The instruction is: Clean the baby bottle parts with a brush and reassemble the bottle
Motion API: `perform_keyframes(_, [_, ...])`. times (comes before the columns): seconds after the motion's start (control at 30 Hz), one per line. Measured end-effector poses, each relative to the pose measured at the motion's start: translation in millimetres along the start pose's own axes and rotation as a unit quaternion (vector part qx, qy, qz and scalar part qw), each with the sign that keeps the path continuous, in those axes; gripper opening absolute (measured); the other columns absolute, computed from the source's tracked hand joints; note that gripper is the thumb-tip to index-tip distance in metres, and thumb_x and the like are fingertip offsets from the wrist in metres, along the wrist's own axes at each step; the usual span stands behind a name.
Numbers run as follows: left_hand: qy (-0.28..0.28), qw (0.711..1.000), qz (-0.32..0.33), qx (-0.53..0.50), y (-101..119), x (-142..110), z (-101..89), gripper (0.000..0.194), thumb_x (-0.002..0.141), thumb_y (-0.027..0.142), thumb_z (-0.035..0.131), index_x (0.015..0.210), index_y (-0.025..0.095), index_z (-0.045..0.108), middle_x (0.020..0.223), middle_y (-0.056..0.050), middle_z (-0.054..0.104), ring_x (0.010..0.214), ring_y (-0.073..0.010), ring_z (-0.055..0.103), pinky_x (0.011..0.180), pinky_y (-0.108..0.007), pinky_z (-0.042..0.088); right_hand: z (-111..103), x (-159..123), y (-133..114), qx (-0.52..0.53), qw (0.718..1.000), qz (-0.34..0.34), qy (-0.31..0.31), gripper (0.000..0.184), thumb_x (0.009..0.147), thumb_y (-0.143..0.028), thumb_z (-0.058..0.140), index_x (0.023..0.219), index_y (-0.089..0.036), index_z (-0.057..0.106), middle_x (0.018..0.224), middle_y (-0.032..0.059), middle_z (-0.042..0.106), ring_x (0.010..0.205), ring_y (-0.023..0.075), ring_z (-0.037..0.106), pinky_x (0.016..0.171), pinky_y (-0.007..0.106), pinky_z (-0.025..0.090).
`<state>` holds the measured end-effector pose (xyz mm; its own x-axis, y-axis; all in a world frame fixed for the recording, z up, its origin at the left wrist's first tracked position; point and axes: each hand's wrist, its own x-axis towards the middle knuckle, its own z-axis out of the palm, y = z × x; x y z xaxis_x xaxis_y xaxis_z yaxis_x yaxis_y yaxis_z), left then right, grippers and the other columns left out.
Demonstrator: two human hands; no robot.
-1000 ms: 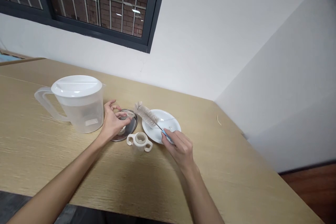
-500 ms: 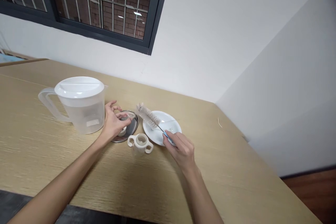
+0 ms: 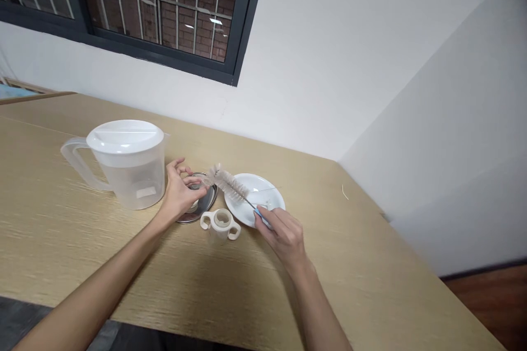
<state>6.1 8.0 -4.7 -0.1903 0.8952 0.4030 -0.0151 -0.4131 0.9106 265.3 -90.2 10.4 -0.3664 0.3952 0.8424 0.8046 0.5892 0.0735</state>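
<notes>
My right hand (image 3: 284,233) grips the blue handle of a bottle brush (image 3: 233,185), its pale bristles pointing up and left over the plate. With thumb and fingers pinched, my left hand (image 3: 180,191) holds a small translucent bottle part (image 3: 201,180); its exact shape is partly hidden. The brush tip meets or nearly meets this part. Beneath my left hand lies a shiny metal tray (image 3: 208,203), with a small pale piece (image 3: 193,207) on it. Between my hands stands a baby bottle (image 3: 218,237) with two cream handles and an uncovered mouth.
A white plate (image 3: 275,205) sits under the brush, right of the tray. Left of my left hand is a lidded clear pitcher (image 3: 135,178) with liquid inside. A short pale string (image 3: 345,192) lies at the table's right side. The wall (image 3: 288,93) borders the table's back.
The brush has shifted slightly left, bringing its bristle tip to the part in my left hand. My left hand has hardly moved.
</notes>
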Motion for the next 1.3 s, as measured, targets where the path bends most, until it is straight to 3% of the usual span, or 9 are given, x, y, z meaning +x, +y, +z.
perform_keyframes(0.27, [-0.004,1.0,-0.005,0.008,0,1,-1.9,0.086,0.054,0.014,0.08,0.121,0.032,0.029,0.1,0.007,0.044,0.072,-0.008,0.068,0.074,-0.027,0.055,1,1,-4,0.045,0.997,0.039,0.052,0.023,0.083,-0.008,0.067,0.105,-0.017,0.066,0.063,-0.0022,0.055,0.053,0.0095,0.046,0.055,0.024,0.04])
perform_keyframes(0.53, [-0.011,1.0,0.001,-0.012,5,0,0.1,0.088,0.053,0.016,0.082,0.123,0.031,0.03,0.102,0.005,0.043,0.073,-0.008,0.068,0.079,-0.029,0.055,2,-2,0,-0.008,1.0,0.01,0.002,0.016,0.088,-0.01,0.063,0.103,-0.015,0.067,0.062,-0.0013,0.057,0.054,0.0097,0.049,0.055,0.024,0.039])
perform_keyframes(0.77, [-0.082,0.986,-0.022,-0.141,20,-1,-0.6,0.088,0.056,0.017,0.084,0.123,0.031,0.03,0.102,0.004,0.043,0.083,-0.0137,0.072,0.082,-0.03,0.056,-6,-2,15,-0.053,0.99,0.096,0.092,0.019,0.083,-0.013,0.07,0.101,-0.016,0.069,0.062,-0.0024,0.057,0.054,0.0092,0.048,0.057,0.024,0.041])
perform_keyframes(0.9, [-0.105,0.975,-0.011,-0.193,24,-1,-1.0,0.087,0.057,0.014,0.085,0.124,0.033,0.032,0.101,0.005,0.043,0.088,-0.0158,0.072,0.084,-0.031,0.057,-6,-1,12,-0.041,0.984,0.136,0.107,0.017,0.082,-0.014,0.071,0.099,-0.017,0.071,0.063,-0.0024,0.059,0.054,0.0088,0.05,0.057,0.022,0.042])
perform_keyframes(1.2, [-0.107,0.976,0.001,-0.188,20,0,-2.9,0.087,0.057,0.014,0.085,0.125,0.033,0.035,0.102,0.004,0.045,0.087,-0.0143,0.072,0.085,-0.031,0.056,-4,4,9,-0.019,0.978,0.176,0.109,0.011,0.082,-0.019,0.07,0.093,-0.016,0.073,0.066,-0.0005,0.065,0.055,0.0095,0.055,0.058,0.022,0.046])
perform_keyframes(1.3, [-0.085,0.983,0.003,-0.163,17,3,-5.1,0.086,0.056,0.014,0.085,0.124,0.032,0.035,0.104,0.004,0.046,0.082,-0.011,0.069,0.082,-0.03,0.056,-3,6,7,0.008,0.967,0.232,0.109,0.012,0.081,-0.025,0.071,0.087,-0.015,0.074,0.069,0.0017,0.07,0.055,0.0105,0.058,0.058,0.022,0.048])
